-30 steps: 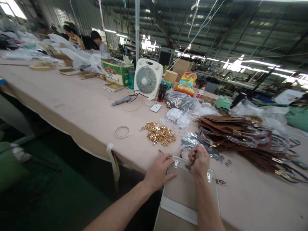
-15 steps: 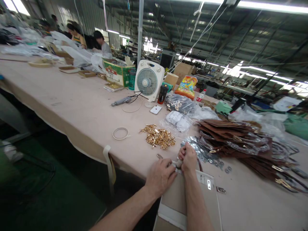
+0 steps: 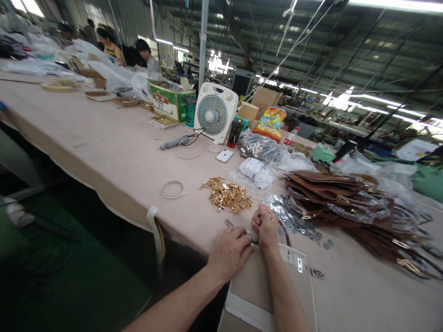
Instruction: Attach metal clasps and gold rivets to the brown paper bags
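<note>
Both hands have slid toward the far-left corner of the pale board (image 3: 277, 286), where the right hand (image 3: 266, 227) stays fisted around a small tool handle (image 3: 255, 236) while the left hand (image 3: 230, 251) presses half-curled beside it, fingertips touching.

Take the white fan (image 3: 215, 112) as your reference. You find a phone (image 3: 224, 156) just in front of it, a green carton (image 3: 169, 103) to its left, and a snack bag (image 3: 270, 122) to its right.
</note>
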The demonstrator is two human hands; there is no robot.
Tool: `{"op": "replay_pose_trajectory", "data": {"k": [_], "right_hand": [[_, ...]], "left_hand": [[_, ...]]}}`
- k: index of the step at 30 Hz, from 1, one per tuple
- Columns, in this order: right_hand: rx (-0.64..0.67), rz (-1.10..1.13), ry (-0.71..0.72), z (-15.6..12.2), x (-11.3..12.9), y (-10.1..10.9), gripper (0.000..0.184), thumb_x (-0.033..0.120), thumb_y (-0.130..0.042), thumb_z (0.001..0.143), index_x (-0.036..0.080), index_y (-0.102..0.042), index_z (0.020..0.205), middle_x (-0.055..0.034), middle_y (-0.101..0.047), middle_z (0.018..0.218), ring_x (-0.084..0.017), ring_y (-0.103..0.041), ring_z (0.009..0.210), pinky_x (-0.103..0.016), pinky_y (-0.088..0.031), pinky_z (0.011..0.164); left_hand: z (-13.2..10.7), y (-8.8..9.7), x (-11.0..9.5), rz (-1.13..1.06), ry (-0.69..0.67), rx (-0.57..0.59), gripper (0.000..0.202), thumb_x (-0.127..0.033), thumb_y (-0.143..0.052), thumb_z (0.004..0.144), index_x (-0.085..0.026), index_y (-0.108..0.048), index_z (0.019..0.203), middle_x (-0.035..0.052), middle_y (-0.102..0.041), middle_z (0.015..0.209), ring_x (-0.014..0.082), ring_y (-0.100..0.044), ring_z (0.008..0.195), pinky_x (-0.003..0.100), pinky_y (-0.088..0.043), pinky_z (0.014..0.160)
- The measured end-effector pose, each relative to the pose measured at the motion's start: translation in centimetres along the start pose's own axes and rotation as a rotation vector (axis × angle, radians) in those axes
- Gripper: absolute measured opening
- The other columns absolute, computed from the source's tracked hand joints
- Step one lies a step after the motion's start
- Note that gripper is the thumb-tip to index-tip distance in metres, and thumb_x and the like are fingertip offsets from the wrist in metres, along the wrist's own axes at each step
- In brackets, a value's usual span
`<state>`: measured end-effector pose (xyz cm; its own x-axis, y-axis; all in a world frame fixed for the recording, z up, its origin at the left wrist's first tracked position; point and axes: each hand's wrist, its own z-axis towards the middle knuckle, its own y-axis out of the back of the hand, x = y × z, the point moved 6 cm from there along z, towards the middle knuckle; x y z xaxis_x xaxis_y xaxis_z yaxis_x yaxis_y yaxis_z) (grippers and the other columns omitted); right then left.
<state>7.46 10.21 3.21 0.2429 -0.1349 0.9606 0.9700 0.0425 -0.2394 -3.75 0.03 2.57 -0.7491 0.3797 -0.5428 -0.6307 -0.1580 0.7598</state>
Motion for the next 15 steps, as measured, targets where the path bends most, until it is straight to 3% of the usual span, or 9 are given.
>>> {"op": "replay_pose_trajectory", "data": {"k": [4,9,15], "right_hand": [[0.087,-0.094,0.036,-0.6,0.4,-0.7,0.046,0.053,-0.067,0.097,0.023,-0.044,0.07,0.0093,-0.039,0.054,-0.007,-0.032,0.039,-0.02,-0.024,0.038],[0.203,-0.241,0.121,-1.6,0.9,-1.3,0.045,0.051,-0.062,0.1,0.023,-0.047,0.069,0.0069,-0.042,0.055,-0.01,-0.036,0.046,-0.023,-0.03,0.045],[0.313,-0.453,0.357,-3.8,1.9,-1.2,0.033,0.039,-0.058,0.102,0.021,-0.055,0.073,0.0023,-0.052,0.066,-0.014,-0.049,0.06,-0.029,-0.04,0.061]], "left_hand": [[0.1,-0.2,0.3,-0.025,0.046,0.011,0.012,-0.036,-0.07,0.097,-0.025,-0.066,0.1,0.0032,-0.067,0.116,0.0258,-0.06,0.106,0.042,-0.051,0.091],[0.5,-0.2,1.0,-0.097,0.13,0.074,0.029,-0.037,-0.074,0.093,-0.025,-0.061,0.116,0.0043,-0.067,0.115,0.0274,-0.06,0.11,0.041,-0.05,0.093],[1.7,0.6,1.0,-0.158,-0.013,0.123,0.034,-0.025,-0.07,0.09,-0.027,-0.062,0.123,0.0029,-0.068,0.126,0.0272,-0.059,0.113,0.041,-0.047,0.099]]}}
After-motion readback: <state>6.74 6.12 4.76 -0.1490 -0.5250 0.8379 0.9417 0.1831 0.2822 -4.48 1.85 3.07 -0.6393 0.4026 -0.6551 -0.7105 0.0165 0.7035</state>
